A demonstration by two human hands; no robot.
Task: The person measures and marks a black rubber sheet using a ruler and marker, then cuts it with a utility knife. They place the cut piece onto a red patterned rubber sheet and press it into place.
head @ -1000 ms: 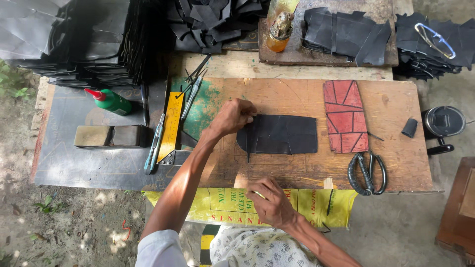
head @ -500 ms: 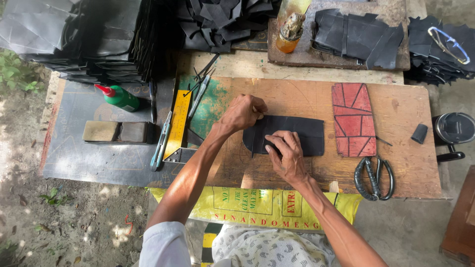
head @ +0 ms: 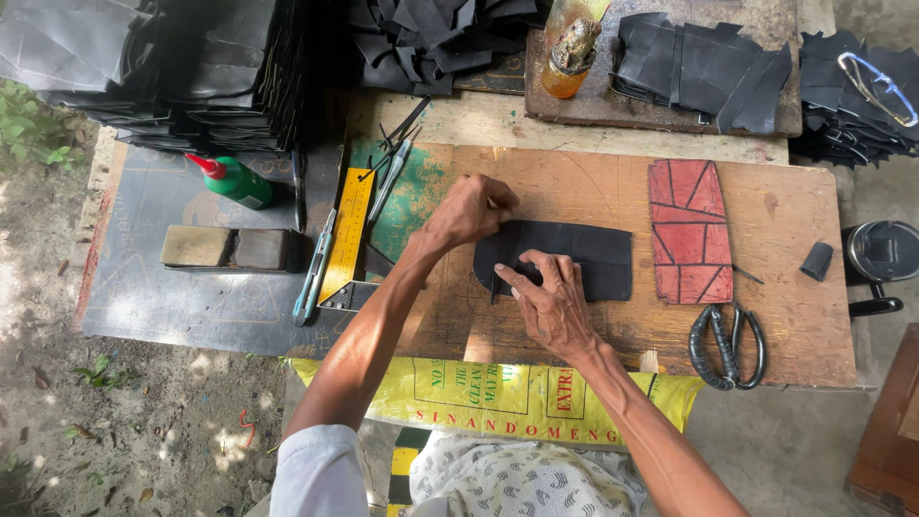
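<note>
Red patterned template (head: 690, 231) lies flat on the wooden board (head: 795, 287); black scissors (head: 726, 345) just below it. Yellow ruler (head: 347, 235) and blue-handled cutter (head: 314, 269) lie side by side at the board's left edge. Green bottle with red cap (head: 233, 180) lies beyond, near two blocks (head: 226, 248).

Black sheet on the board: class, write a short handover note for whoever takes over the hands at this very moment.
Left hand: closed in a fist at the upper left edge of the black sheet; whether it holds a tool cannot be told.
Right hand: fingers spread flat on the sheet's lower left part, pressing it down.
The sheet lies flat on the wooden board, its left end rounded.
The red patterned template lies beside the sheet's right end; the scissors lie below it, untouched.
The yellow ruler lies at the board's left edge.
Stacks of black pieces sit behind.
What remains cannot be told.
</note>
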